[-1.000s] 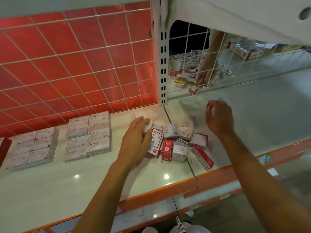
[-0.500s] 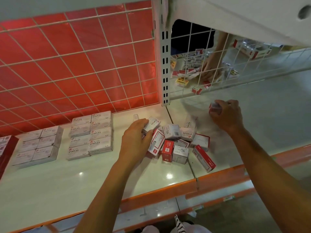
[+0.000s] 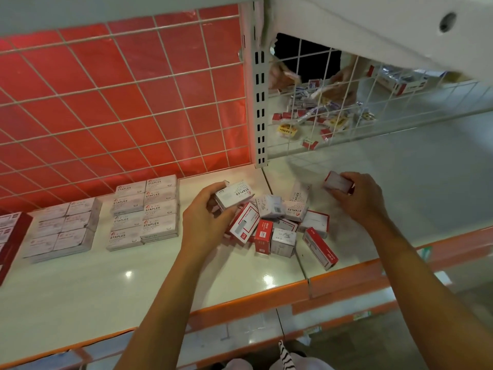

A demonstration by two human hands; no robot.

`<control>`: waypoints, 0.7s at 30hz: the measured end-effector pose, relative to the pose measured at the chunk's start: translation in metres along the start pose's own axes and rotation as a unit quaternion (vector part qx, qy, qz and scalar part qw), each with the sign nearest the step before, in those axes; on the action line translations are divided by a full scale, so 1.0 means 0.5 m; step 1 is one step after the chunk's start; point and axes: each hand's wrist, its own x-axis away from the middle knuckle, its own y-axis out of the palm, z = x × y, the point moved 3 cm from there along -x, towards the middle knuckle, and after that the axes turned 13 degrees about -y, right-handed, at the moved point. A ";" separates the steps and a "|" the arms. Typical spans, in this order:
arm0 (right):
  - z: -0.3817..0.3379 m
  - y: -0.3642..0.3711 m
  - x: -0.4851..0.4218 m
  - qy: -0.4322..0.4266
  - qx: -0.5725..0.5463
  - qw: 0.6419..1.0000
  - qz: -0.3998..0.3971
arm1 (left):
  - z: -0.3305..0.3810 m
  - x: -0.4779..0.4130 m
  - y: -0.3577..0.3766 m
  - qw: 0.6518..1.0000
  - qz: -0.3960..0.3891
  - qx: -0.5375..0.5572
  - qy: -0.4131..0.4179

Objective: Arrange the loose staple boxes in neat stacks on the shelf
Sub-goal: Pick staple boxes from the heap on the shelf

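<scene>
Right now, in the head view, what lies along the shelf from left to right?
Far left, dark red boxes → pale stack → STAPLES stack → left hand gripping a STAPLES box → loose pile of boxes → right hand gripping a small box.

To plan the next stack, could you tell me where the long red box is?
Head view: the long red box lies at the loose pile's front-right edge, near the orange shelf lip.
</scene>
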 end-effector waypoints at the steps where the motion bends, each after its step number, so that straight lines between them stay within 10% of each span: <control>1: -0.014 -0.001 0.004 -0.016 -0.013 1.000 0.012 | 0.001 0.005 -0.004 0.999 -0.006 0.030 -0.014; 21: -0.429 0.100 0.173 -0.164 -0.304 0.926 -0.154 | -0.107 0.133 -0.208 0.992 0.046 0.119 -0.022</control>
